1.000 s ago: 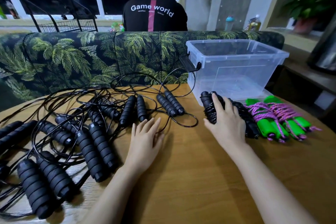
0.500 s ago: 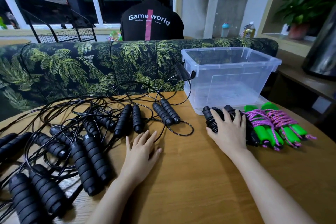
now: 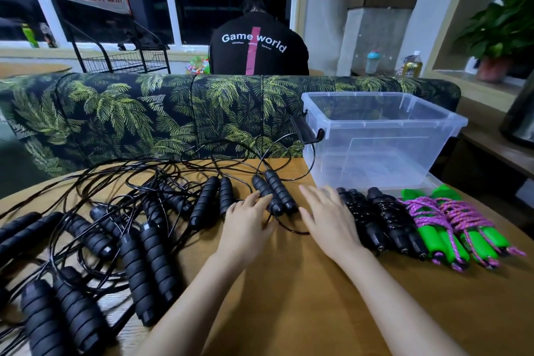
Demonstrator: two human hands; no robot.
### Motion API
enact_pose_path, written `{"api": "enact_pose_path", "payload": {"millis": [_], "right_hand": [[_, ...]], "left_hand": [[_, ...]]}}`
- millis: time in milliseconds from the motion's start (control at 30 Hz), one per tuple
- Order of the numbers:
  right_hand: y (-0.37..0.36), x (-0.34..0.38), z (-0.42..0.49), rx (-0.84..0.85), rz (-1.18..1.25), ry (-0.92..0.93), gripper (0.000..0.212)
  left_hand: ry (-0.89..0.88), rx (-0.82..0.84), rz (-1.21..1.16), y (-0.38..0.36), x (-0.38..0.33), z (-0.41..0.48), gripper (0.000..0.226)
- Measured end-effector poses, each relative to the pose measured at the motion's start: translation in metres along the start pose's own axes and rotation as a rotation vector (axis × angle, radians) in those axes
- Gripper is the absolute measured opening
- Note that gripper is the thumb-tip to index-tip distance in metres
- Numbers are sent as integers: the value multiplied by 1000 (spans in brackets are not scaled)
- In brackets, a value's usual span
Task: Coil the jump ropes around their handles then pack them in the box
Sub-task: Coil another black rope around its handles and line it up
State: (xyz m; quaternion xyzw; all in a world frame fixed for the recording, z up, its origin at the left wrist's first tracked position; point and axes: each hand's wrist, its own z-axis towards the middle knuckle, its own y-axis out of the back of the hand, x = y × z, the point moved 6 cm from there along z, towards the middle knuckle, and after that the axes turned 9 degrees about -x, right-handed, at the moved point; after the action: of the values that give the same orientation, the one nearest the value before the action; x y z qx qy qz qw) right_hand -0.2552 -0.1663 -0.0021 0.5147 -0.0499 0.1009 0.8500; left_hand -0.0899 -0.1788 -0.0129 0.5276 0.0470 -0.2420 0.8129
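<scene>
Here, from the head camera, both of my bare hands extend over a round wooden counter (image 3: 289,283). The left grip (image 3: 248,218) has straight, relaxed fingers, and its fingertips (image 3: 267,198) touch the near end of a pair of black foam handles (image 3: 274,191) lying side by side. The right grip (image 3: 329,220) is also spread flat and holds nothing. It sits just right of that pair, with two coiled black ropes (image 3: 384,220) just beside its outer edge. I cannot tell whether it rests on the wood or hovers.

The pair lies just ahead, between both grips, its long axis pointing away from me and leaning slightly left at the far end. Its thin cord (image 3: 290,230) lies loose, looping in front between my grips and behind toward the clear plastic box (image 3: 375,124). The box stands open at the far right of the counter and looks to hold no ropes yet. I judge the left grip nearer, so it would take the handles while the right gathers cord.

Right of the black bundles lie green-handled ropes (image 3: 462,231) wound in pink cord. To the left, more black handles (image 3: 150,257) sprawl among tangled cord. Beyond the counter are a palm-print sofa (image 3: 130,113), a seated person (image 3: 257,46) facing away, dark windows and a potted plant (image 3: 500,35).
</scene>
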Motion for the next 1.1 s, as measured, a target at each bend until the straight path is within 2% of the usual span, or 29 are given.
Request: {"api": "enact_pose_path", "payload": {"millis": [133, 267, 500, 700, 867, 967, 1067, 1100], "right_hand": [[-27, 2, 26, 152, 62, -146, 47], [-52, -7, 42, 244, 292, -338, 43], [-22, -3, 24, 43, 616, -520, 30], [13, 27, -63, 78, 798, -551, 32], [23, 64, -135, 241, 805, -565, 37], [23, 87, -159, 294, 737, -473, 40], [25, 107, -169, 335, 672, -318, 33], [26, 111, -170, 355, 653, -256, 30]], "left_hand": [[-12, 166, -2, -23, -8, 28, 63], [13, 111, -129, -24, -5, 39, 44], [49, 16, -317, 1, -1, 19, 42], [-28, 14, -384, 43, -5, -59, 40], [-50, 107, -367, 70, 8, -135, 42], [26, 160, -399, 85, 20, -165, 36], [130, 141, -375, 96, 28, -172, 9], [180, 126, -337, 95, 31, -170, 9]]}}
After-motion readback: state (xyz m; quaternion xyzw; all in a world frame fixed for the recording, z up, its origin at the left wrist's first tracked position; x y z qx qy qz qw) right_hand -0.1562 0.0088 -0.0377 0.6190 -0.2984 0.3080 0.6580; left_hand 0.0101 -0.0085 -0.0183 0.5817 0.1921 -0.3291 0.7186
